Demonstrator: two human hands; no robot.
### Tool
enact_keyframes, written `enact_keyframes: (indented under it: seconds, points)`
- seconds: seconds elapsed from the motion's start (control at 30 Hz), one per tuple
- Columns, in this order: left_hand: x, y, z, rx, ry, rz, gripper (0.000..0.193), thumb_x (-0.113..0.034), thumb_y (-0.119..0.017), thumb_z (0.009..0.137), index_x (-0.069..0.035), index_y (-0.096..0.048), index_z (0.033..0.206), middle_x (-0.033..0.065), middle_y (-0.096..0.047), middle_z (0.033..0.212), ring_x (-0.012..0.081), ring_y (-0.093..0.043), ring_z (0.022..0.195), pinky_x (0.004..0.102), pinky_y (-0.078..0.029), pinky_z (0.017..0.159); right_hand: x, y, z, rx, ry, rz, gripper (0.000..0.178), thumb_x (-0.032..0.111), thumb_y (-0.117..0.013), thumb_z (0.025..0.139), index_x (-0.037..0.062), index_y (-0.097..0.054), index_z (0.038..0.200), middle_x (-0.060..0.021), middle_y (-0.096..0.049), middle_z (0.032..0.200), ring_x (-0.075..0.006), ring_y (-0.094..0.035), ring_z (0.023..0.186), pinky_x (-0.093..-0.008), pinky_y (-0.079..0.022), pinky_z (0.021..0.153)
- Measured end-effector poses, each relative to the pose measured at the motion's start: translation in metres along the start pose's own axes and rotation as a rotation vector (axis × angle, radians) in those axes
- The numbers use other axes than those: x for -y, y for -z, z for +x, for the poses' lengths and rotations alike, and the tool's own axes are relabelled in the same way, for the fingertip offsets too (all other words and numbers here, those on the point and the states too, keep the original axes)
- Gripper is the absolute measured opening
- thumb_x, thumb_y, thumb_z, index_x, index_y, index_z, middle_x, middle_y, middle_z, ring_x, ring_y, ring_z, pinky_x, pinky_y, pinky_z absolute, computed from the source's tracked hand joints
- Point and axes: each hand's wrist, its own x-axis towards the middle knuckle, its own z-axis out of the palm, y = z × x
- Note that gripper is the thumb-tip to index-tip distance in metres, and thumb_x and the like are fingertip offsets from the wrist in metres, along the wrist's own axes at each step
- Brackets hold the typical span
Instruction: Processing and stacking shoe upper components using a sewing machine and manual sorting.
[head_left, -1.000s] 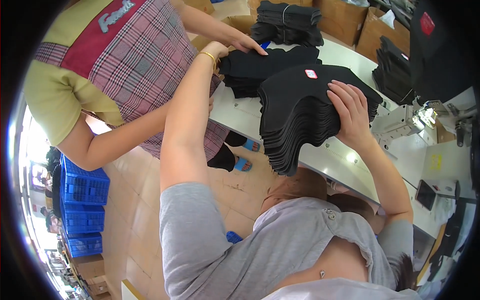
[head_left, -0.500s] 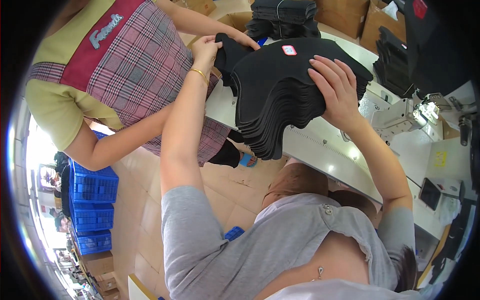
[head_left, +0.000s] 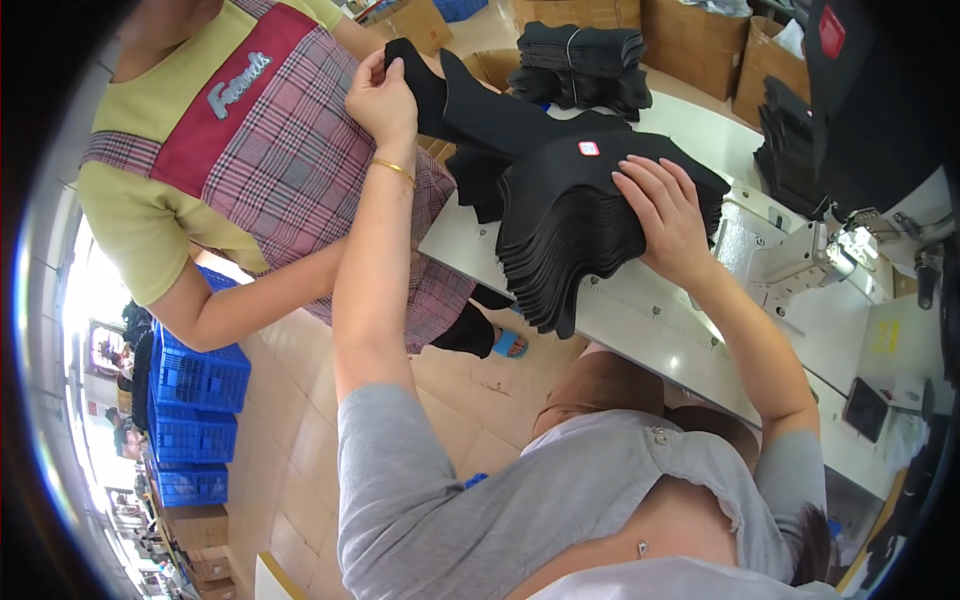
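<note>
My left hand (head_left: 385, 98) is closed in a pinch on the end of a black fabric piece (head_left: 422, 92), held up at the far left of the table. A thick stack of black cut fabric pieces (head_left: 560, 190) lies fanned at the table's front edge, with a small red-edged white label (head_left: 588, 149) on top. My right hand (head_left: 668, 215) rests on the stack's right side, fingers stretched over the top piece; its thumb is hidden. Another raised black panel (head_left: 500, 112) stretches behind the stack, partly overlapping more dark pieces.
A co-worker in a plaid apron (head_left: 300, 140) stands at the left, their far hand hidden. Tied black bundles (head_left: 580, 55) lie at the back. A sewing machine (head_left: 810, 245) is on the right. Blue crates (head_left: 200, 375) stand on the floor, left; cardboard boxes (head_left: 695, 45) stand behind.
My left hand has moved up and left, drawing the black fabric piece away from the stack. A wider panel now shows behind the stack. The co-worker's far hand has gone out of sight.
</note>
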Motion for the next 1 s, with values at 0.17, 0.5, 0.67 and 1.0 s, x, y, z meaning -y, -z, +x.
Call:
enact_keyframes:
  seconds: [0.17,0.5,0.67,1.0]
  points:
    - [-0.068,-0.015,0.001,0.026,-0.903,0.574,0.014,0.000,-0.068,0.081,-0.004,-0.069,0.094,0.0080,-0.066,0.087,0.0252,-0.066,0.078,0.0320,-0.053,0.070,-0.003,-0.004,-0.006,0.090,-0.016,-0.016,0.075,0.004,-0.070,0.062,0.0044,-0.052,0.134,-0.0123,-0.053,0.132,-0.0289,-0.050,0.127,-0.0456,-0.033,0.112]
    - [-0.086,0.018,0.029,-0.262,-0.590,0.495,0.016,-0.004,-0.070,0.082,0.001,-0.064,0.096,0.0089,-0.064,0.087,0.0193,-0.063,0.078,0.0317,-0.050,0.068,0.002,0.000,-0.005,0.175,0.017,0.001,0.078,0.005,-0.072,0.062,0.0054,-0.049,0.137,-0.0116,-0.053,0.131,-0.0276,-0.049,0.127,-0.0461,-0.031,0.113]
    - [-0.071,0.009,-0.061,0.430,-0.982,0.598,0.018,0.002,-0.067,0.074,-0.003,-0.063,0.090,0.0088,-0.063,0.089,0.0265,-0.063,0.079,0.0340,-0.052,0.072,0.010,0.015,-0.012,0.236,0.043,0.063,0.074,0.006,-0.070,0.063,0.0042,-0.052,0.134,-0.0134,-0.053,0.132,-0.0298,-0.049,0.128,-0.0485,-0.032,0.113]
    - [-0.056,0.086,-0.209,0.714,-0.131,0.544,0.017,0.001,-0.059,0.084,0.002,-0.066,0.099,0.0116,-0.069,0.100,0.0288,-0.066,0.091,0.0353,-0.050,0.083,0.027,0.050,-0.053,0.268,0.087,0.027,0.046,0.010,-0.057,0.081,0.0068,-0.061,0.126,-0.0130,-0.058,0.129,-0.0292,-0.054,0.124,-0.0483,-0.038,0.109]
